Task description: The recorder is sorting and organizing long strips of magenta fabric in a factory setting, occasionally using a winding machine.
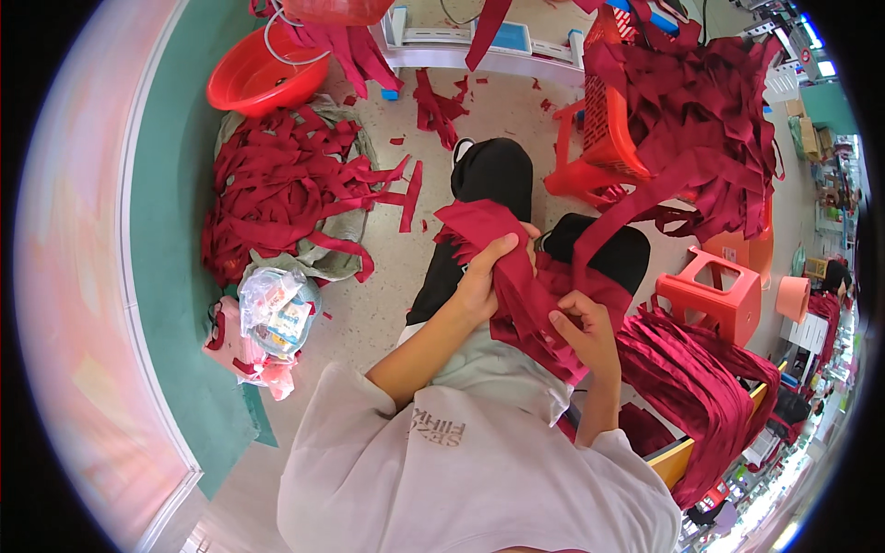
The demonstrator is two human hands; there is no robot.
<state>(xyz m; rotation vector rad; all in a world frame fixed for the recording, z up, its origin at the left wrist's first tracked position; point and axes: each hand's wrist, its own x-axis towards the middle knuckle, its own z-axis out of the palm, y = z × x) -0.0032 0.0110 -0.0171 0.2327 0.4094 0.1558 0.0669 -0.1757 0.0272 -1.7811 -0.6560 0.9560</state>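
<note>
Seated person w/ a bundle of strips [521,300], dark red cloth, held over the lap; clock dirs. from view ctr. Bundle lies just off ctr. toward 3 o'clock; L hand [481,281] is closed round it, thumb on top, fingers going behind; R hand [590,332], at approx. 4 o'clock, is half-curled, thumb & index nearly meeting at the cloth; cannot tell if it pinches a strip or only touches.

Step in hand, as judged: parting or squaring the layers; next move prob. calls for a firm L grip & a fine R fingertip pinch on one layer's edge.

Surroundings: floor heap [277,184] of like strips at 10 o'clock; crate [613,129] w/ loose strips at approx. 2; draped strips [687,392] at 4.

Hard to make out: most L fingertips, behind cloth; no. of layers, overlapped; crate's far side, under strips; tub [341,9] nr. 11–12, cut off by top edge; items toward 3 o'clock rim, tiny & warped.
</note>
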